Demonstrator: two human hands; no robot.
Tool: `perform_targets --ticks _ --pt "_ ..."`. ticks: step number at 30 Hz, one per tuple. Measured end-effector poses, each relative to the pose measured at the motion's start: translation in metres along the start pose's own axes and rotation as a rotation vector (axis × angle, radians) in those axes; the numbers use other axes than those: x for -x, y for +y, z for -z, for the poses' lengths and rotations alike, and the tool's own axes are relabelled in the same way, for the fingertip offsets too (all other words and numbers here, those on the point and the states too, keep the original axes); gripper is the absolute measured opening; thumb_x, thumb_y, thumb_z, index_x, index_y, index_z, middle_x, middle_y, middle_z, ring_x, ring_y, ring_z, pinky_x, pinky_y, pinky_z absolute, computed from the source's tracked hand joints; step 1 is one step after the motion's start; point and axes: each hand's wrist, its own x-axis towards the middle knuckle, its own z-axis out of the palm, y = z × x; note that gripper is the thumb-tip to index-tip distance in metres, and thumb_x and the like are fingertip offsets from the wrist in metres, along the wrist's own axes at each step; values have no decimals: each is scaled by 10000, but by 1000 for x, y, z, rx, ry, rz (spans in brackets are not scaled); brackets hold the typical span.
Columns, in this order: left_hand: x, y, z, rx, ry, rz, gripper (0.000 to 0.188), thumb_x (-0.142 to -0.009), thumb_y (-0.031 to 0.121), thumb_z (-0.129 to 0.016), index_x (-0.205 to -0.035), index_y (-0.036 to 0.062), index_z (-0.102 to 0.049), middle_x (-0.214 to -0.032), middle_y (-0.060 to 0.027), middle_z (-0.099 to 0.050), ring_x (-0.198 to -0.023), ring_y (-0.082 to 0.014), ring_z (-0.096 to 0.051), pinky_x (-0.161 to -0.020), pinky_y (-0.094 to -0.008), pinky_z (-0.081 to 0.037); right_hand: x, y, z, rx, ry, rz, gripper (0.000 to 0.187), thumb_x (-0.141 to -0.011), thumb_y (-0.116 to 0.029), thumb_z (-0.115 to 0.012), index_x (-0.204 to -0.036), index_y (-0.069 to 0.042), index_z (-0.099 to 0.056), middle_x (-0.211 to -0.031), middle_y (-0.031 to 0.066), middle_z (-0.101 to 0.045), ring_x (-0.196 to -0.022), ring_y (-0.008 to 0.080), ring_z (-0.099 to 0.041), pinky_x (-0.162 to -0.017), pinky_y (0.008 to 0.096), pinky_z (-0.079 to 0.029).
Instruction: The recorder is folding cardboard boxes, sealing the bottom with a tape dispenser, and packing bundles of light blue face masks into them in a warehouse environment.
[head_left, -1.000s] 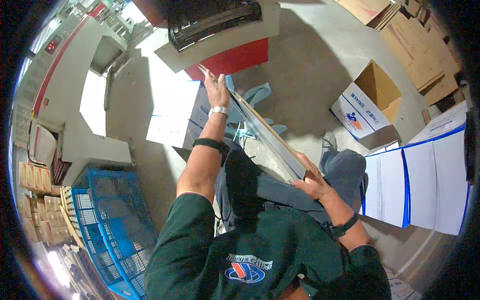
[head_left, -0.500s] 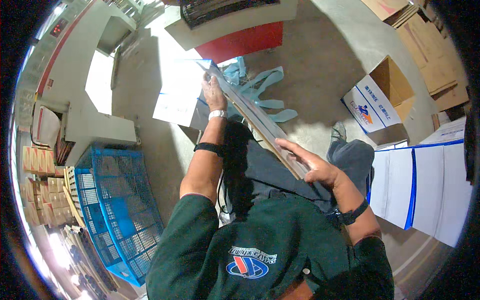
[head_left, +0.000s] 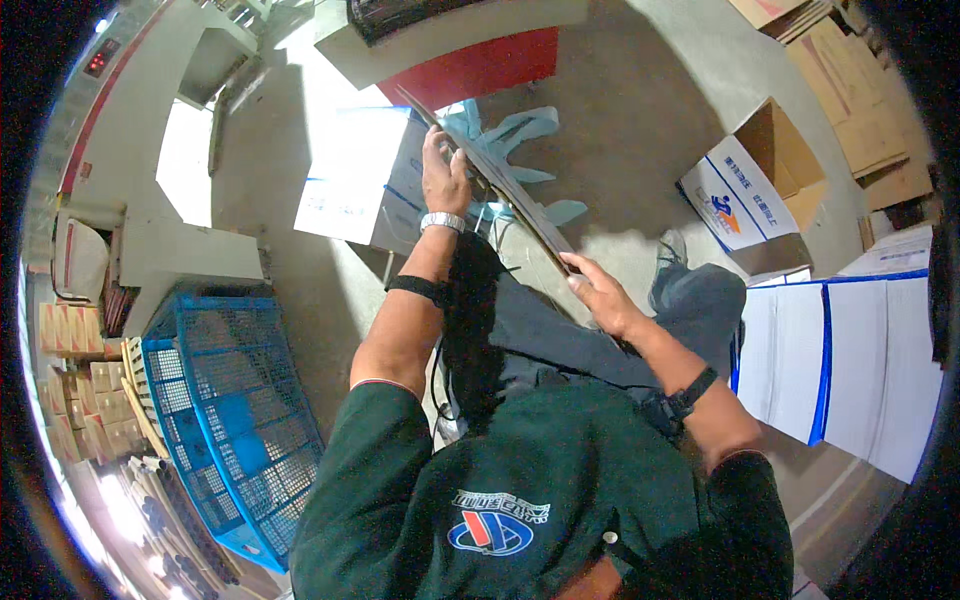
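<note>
Tilted across the space in front of me is a flat cardboard piece (head_left: 518, 197), seen nearly edge-on, with a pale face and a brown edge. My left hand (head_left: 445, 180), with a metal watch at the wrist, grips it near its upper end; some fingertips are hidden behind the edge. At the lower end my right hand (head_left: 603, 298) pinches the board between thumb and fingers. Just beyond my left hand stands a white carton with blue lines (head_left: 350, 180), brightly lit. Light-blue strips (head_left: 535, 125) hang or lie behind the board.
To the right, an open white carton (head_left: 745, 200) sits on the floor, near a stack of flat white cartons (head_left: 870, 360). Brown cardboard (head_left: 850, 100) is piled beyond. A blue mesh crate (head_left: 240, 410) stands at left, below a grey machine (head_left: 150, 150). A red panel (head_left: 480, 75) lies ahead.
The cardboard piece has turned more edge-on, and its lower end has moved up and away from my body. My right hand moved up and left with it; my left hand shifted slightly right.
</note>
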Motion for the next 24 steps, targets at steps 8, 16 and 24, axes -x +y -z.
perform_targets --ticks 8,16,24 --pt "-3 -1 -5 -36 9 -66 512 -863 105 -553 -1342 31 -390 -1434 -189 -393 -1162 -333 -542 -993 -402 -439 1 11 4 -38 103 -43 400 -960 -272 -488 -1285 -43 -531 -1263 186 -561 -1211 306 -520 -1024 358 -382" --pt "-10 3 -18 -383 158 -166 648 -806 81 -576 -1397 -10 -327 -1400 -232 -412 -1205 -385 -511 -1017 -403 -421 2 -25 27 344 239 -77 311 -843 -243 -589 -1072 -38 -636 -962 192 -659 -915 358 -637 -832 427 -495" --pt "-51 -4 -15 -52 -347 22 453 -752 86 -638 -1173 -37 -524 -1051 -223 -647 -990 -345 -638 -861 -393 -488 1 -16 78 470 350 -26 263 -788 -177 -608 -998 -24 -652 -954 209 -659 -906 389 -630 -809 426 -500"
